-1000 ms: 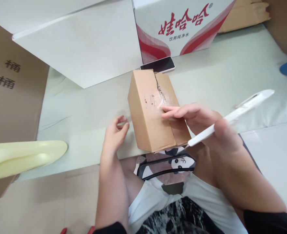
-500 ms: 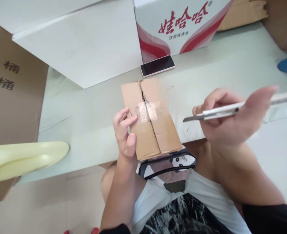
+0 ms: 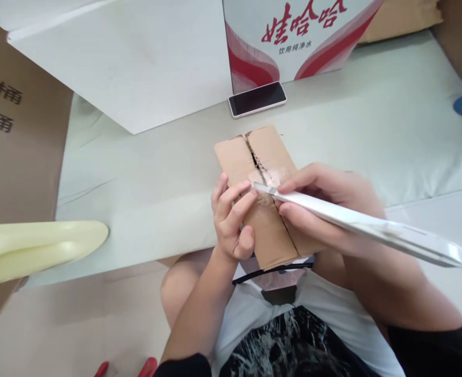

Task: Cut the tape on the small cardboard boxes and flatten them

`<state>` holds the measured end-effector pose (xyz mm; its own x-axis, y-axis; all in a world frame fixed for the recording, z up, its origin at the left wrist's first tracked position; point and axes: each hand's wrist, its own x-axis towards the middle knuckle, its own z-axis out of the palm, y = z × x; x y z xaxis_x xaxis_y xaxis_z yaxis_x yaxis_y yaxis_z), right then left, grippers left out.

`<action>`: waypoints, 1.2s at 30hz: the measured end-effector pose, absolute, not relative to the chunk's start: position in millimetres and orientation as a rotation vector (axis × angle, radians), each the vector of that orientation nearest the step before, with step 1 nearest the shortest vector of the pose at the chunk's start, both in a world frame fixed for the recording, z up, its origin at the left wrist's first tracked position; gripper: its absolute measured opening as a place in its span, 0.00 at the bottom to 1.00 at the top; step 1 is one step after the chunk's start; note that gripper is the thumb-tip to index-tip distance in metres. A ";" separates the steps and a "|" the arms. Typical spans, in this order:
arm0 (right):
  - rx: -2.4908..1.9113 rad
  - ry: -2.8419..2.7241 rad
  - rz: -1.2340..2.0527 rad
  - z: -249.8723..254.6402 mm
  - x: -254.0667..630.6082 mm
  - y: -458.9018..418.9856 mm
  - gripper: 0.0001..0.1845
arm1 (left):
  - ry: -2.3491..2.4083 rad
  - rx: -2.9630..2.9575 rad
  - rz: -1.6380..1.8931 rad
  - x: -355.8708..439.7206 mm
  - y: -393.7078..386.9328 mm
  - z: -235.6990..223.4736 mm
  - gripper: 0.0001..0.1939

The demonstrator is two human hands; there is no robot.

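Now that the right hand (image 3: 342, 188) has brought its gripped utility knife (image 3: 352, 222) over the tape (image 3: 273, 177), the blade (image 3: 264, 188) appears positioned for use. The left hand (image 3: 231, 228), fingers loosely open, rests against the cardboard box (image 3: 273, 241) on the table (image 3: 168, 173).

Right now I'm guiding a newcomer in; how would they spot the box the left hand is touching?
On the pale green surface, find the white carton with red lettering, then the phone at its base. Nearer the person is a small brown box, touched by the left hand. Unlike the bigger boxes around, it shows clear tape at a ragged seam.
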<state>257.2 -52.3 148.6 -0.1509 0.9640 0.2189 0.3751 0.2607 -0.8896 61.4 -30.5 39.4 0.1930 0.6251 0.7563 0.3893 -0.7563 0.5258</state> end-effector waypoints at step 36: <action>-1.505 -1.853 0.423 134.4 243.7 -45.4 0.05 | 0.966 2.218 1.549 52.1 -34.5 42.3 0.20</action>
